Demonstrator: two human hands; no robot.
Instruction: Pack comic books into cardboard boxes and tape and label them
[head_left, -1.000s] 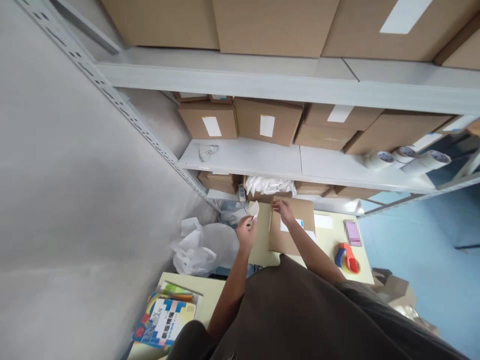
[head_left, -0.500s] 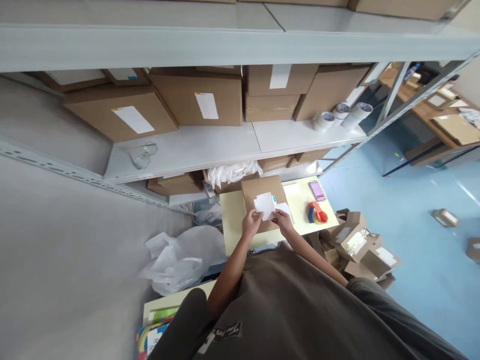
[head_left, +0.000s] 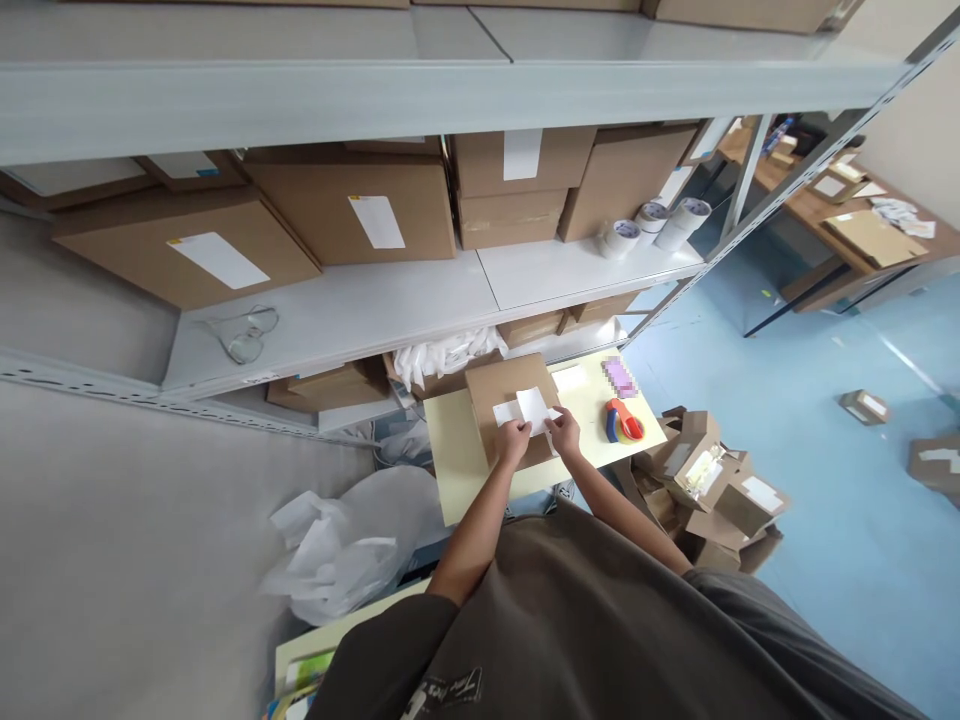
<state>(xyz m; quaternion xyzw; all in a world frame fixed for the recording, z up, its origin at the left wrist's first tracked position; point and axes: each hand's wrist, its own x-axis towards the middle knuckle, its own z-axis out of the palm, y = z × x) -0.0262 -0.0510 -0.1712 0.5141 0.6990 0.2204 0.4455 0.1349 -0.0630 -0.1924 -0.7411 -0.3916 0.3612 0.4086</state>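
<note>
Several white slips of paper [head_left: 533, 406] are between my two hands, above a flat cardboard box [head_left: 491, 380] on the pale yellow table. My left hand [head_left: 513, 441] pinches them at their lower left edge, and one slip sticks out to the left. My right hand [head_left: 564, 432] is closed at the right-hand side, with a white edge showing by its fingers. Whether each hand grips the same slip cannot be made out. To the right, a red and blue tape dispenser [head_left: 624, 422] lies on the table, with a blurred purple item [head_left: 619, 377] behind it.
Shelves ahead hold cardboard boxes [head_left: 397, 205], white tape rolls [head_left: 619, 238] and glasses [head_left: 247, 337]. White plastic sheeting [head_left: 352, 545] lies left of the yellow table [head_left: 454, 470]. Opened cartons [head_left: 712, 485] are heaped on the floor at right. A wooden desk [head_left: 840, 225] stands farther off.
The white slips, bunched together before, are now fanned apart, one lying more to the left and one more upright. Both hands stay over the box. The view has shifted slightly right.
</note>
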